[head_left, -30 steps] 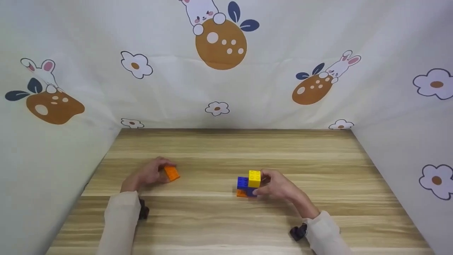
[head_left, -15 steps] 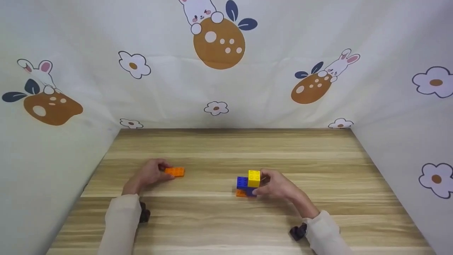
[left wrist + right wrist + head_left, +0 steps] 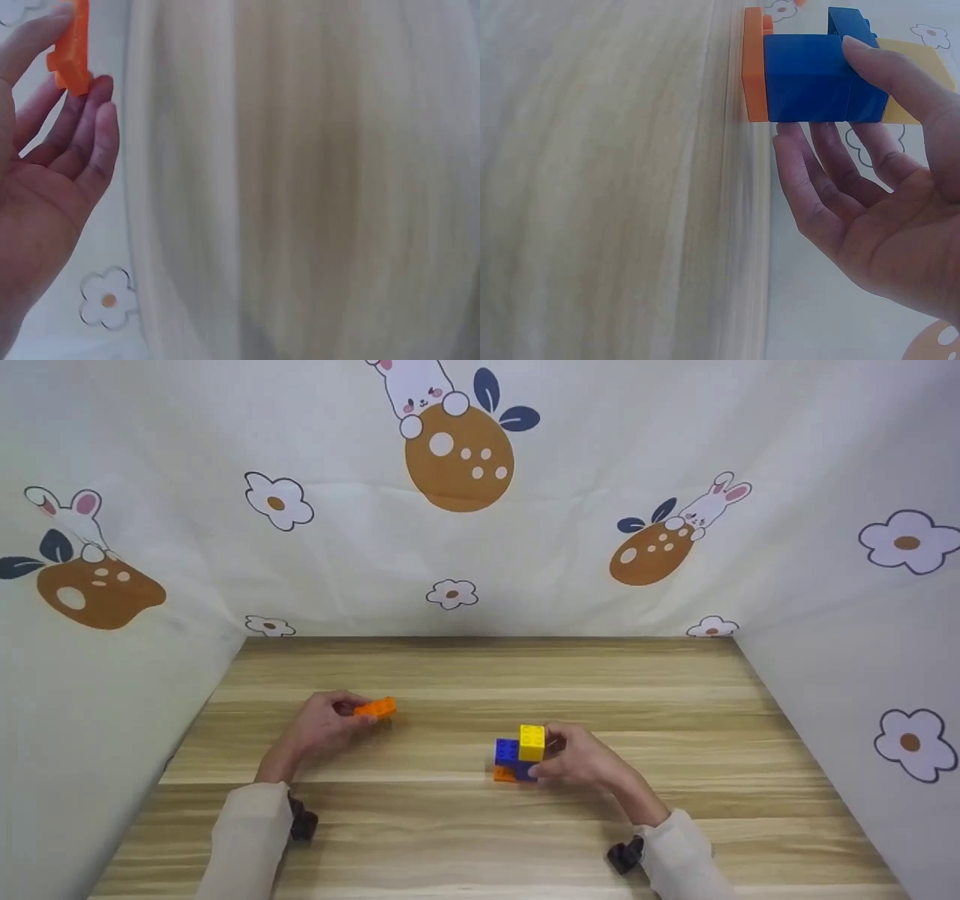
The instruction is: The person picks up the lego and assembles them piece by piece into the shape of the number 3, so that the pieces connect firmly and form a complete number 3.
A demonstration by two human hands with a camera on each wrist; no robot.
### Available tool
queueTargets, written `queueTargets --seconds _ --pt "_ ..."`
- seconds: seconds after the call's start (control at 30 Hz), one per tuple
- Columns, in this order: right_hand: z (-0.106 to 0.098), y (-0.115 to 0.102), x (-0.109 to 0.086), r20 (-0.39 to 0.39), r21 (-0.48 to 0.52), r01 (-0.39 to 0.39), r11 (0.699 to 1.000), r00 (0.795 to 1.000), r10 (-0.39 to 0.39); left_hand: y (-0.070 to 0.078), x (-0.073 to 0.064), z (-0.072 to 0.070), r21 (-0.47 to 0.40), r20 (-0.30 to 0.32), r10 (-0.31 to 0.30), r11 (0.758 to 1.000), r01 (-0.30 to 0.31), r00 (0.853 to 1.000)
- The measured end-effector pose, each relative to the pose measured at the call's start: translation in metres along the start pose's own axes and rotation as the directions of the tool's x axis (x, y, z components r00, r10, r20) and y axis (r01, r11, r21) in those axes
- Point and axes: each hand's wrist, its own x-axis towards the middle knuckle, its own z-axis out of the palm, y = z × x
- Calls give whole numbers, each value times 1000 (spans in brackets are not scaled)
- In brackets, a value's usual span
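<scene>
Two hands over wood-grain counter (image 3: 450, 840). Left hand (image 3: 326, 727): fingers pinching orange toy brick (image 3: 377, 708), tilted, clear of counter. Right hand (image 3: 581, 757): thumb and fingers pinching sides of brick stack (image 3: 523, 759), upright on counter, well apart from orange toy brick. Stack order: flat orange base (image 3: 754, 67), two blue bricks (image 3: 810, 79), yellow brick (image 3: 532, 742) on top. Rabbit-print cloth (image 3: 337, 555) behind. Beige sleeves (image 3: 247, 836) on both arms.

A wood-grain worktop (image 3: 450, 840) spreads beneath the left hand (image 3: 324, 726) and right hand (image 3: 589, 756); beyond and beside them hangs cream fabric (image 3: 360, 555) printed with white rabbits (image 3: 412, 382), brown fruits (image 3: 459, 465) and flowers (image 3: 277, 502).
</scene>
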Motion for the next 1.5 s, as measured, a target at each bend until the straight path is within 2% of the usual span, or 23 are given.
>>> queueTargets --seconds 0.2,0.37,0.6,0.73,0.83,1.07,1.3,1.5 --pt "1 0 -1 -25 5 -24 1000 999 24 25 0 7 -37 8 52 998 -52 999" --pt "2 -1 0 -13 8 -19 1000 1000 19 44 -4 15 -45 7 84 996 -83 996" --pt "2 -1 2 -1 11 -30 999 1000 30 74 -11 30 -47 49 133 990 -130 990" --pt "2 0 2 -1 -3 18 1000 1000 -18 91 -14 40 -71 74 196 979 -191 978" --pt "2 0 2 3 -9 49 999 999 -49 98 -15 45 -96 98 216 974 -207 971" --pt "3 0 2 0 -7 23 1000 1000 -23 110 -20 51 -176 167 215 967 -186 962" --pt "3 -1 1 5 12 23 1000 1000 -23 131 -27 64 -192 191 199 968 -162 961" --pt "3 -1 0 6 16 14 1000 1000 -14 149 -31 79 -172 237 213 969 -175 948"
